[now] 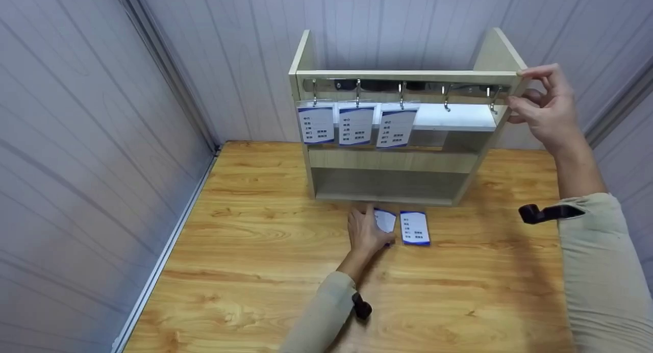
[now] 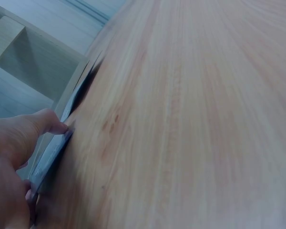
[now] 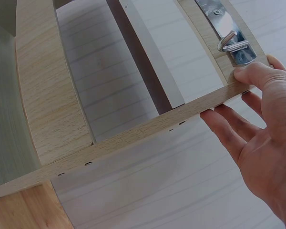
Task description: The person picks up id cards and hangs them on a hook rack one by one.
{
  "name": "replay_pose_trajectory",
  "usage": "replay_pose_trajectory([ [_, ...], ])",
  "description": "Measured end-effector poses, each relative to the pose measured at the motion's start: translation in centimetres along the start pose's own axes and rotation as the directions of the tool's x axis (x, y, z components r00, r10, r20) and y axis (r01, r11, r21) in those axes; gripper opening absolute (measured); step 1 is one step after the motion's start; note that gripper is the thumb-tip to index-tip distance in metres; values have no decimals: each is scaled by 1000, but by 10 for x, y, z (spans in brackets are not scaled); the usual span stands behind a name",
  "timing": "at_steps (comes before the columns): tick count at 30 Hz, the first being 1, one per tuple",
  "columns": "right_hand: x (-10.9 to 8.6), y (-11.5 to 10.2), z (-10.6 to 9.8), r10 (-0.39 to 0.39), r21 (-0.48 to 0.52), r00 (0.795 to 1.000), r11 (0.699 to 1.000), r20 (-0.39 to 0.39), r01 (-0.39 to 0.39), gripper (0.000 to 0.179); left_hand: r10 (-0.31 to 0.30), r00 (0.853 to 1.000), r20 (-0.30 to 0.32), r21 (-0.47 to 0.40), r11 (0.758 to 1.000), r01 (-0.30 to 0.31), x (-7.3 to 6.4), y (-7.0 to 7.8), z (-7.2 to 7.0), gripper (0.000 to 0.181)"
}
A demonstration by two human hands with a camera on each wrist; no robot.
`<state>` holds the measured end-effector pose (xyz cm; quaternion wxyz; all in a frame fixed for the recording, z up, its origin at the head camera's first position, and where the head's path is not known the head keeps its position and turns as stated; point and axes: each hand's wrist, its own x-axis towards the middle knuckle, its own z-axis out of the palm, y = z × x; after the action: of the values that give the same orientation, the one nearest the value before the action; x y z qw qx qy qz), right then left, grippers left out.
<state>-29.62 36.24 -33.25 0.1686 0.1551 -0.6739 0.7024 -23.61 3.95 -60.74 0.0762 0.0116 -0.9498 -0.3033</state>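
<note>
My left hand [image 1: 366, 232] is low over the wooden table, pinching a white name badge with blue edges [image 1: 386, 221] between thumb and fingers. In the left wrist view this badge [image 2: 50, 155] is seen nearly edge-on, tilted off the tabletop, partly hidden by the hand. A second name badge [image 1: 415, 228] lies flat just to the right. My right hand [image 1: 548, 105] grips the upper right corner of a small wooden shelf [image 1: 393, 161], thumb on the front of its side panel [image 3: 133, 136] and fingers behind.
Across the shelf's top front runs a metal rail with several hooks [image 1: 447, 99]. Three name badges [image 1: 355, 126] hang from the left hooks; the two right hooks carry nothing. Panelled walls [image 1: 102, 139] stand behind and beside the table [image 1: 245, 292].
</note>
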Motion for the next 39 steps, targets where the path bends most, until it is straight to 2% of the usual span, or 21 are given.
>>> replay_pose_trajectory([
  [8,2,-1,-1,-9,-2,1000,1000,7,9,44,-28,997,69,-69,997,33,0,4,-12,94],
  [13,2,-1,-1,2,6,1000,1000,3,-2,45,-42,993,113,-83,995,51,2,4,-17,98],
  [18,2,-2,-1,11,-3,1000,1000,-3,-11,45,-25,993,119,-130,991,40,3,0,-17,97],
  [24,2,-2,-1,-4,-5,1000,1000,4,4,45,-20,991,131,-209,977,47,5,-8,-8,95],
  [34,0,-1,0,-5,-27,1000,1000,6,5,45,4,991,135,-134,991,14,0,-6,-16,96],
  [39,-1,0,1,3,-19,1000,1000,2,-3,45,37,991,132,-160,987,-15,0,-11,-12,94],
])
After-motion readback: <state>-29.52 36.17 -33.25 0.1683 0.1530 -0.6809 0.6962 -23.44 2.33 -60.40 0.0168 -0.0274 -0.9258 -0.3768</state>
